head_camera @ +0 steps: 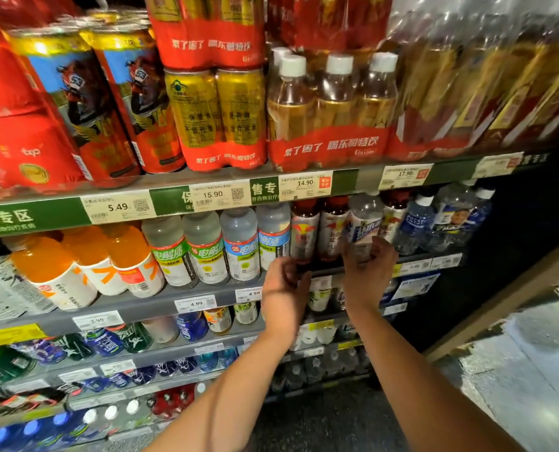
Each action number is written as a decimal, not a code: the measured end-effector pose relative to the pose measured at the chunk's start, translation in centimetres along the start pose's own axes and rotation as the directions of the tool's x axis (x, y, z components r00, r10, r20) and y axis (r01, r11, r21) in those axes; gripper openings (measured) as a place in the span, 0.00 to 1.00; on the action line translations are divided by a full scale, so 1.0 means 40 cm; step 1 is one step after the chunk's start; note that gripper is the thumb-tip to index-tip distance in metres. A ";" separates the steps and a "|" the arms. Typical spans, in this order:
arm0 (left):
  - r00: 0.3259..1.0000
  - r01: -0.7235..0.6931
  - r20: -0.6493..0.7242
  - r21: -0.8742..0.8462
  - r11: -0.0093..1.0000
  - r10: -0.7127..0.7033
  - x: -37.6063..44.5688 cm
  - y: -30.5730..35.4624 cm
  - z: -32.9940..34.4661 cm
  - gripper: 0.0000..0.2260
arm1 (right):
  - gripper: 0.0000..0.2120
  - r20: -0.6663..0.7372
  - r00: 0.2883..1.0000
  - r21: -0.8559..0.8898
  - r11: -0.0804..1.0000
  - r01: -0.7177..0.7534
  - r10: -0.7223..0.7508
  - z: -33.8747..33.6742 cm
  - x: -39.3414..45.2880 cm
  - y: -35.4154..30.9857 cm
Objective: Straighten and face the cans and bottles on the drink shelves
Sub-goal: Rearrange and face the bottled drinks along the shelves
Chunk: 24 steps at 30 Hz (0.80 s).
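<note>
Both my hands reach to the second shelf from the top. My left hand (284, 278) grips the base of a red-capped bottle with a red bull label (304, 233). My right hand (367, 265) is closed around the lower part of a clear bottle with a blue and white label (364, 223). A second red-capped bottle (332, 230) stands between the two. To the left stands a row of cloudy electrolyte bottles (206, 249) with green or blue labels facing out. Orange drink bottles (85, 262) lean at the far left of that shelf.
The top shelf holds shrink-wrapped packs of gold cans (219, 115) and white-capped bottles (333, 112). Price tags (304, 187) line the shelf edges. Lower shelves (160, 353) carry more small bottles and cans. A wooden shelf end panel (512, 298) and grey floor lie at the right.
</note>
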<state>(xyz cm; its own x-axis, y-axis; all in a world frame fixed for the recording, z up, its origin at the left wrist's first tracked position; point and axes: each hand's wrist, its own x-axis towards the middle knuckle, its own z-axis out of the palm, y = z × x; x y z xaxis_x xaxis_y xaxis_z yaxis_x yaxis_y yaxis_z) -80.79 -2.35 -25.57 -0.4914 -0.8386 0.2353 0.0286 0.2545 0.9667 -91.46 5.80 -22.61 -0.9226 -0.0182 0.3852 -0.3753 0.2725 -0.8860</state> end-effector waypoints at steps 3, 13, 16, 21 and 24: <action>0.994 0.104 0.037 0.016 0.994 -0.105 0.001 0.018 0.052 0.13 | 0.24 0.001 1.000 0.012 1.000 0.016 -0.016 -0.030 0.048 0.016; 0.998 0.061 -0.006 0.210 0.976 -0.061 -0.018 0.071 0.286 0.26 | 0.19 0.241 0.971 0.264 0.962 -0.067 0.002 -0.117 0.193 0.125; 0.992 0.088 -0.113 0.230 0.969 -0.063 -0.005 0.075 0.358 0.32 | 0.21 0.341 0.938 0.352 0.918 -0.183 0.056 -0.116 0.217 0.170; 0.954 0.078 -0.300 0.278 0.957 0.010 0.010 0.075 0.454 0.36 | 0.26 0.447 0.885 0.319 0.900 -0.297 0.133 -0.129 0.247 0.205; 0.915 0.106 -0.403 0.337 0.936 0.041 0.021 0.077 0.489 0.36 | 0.26 0.485 0.868 0.288 0.916 -0.278 0.110 -0.148 0.257 0.218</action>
<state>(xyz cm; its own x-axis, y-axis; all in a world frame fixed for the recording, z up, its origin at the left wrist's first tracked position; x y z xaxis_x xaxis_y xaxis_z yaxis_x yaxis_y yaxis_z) -98.12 7.14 -24.39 -0.0978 -0.9504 0.2953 -0.3187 0.3110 0.8954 -103.68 13.69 -24.84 -0.8850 -0.4521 0.1112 -0.1131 -0.0228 -0.9933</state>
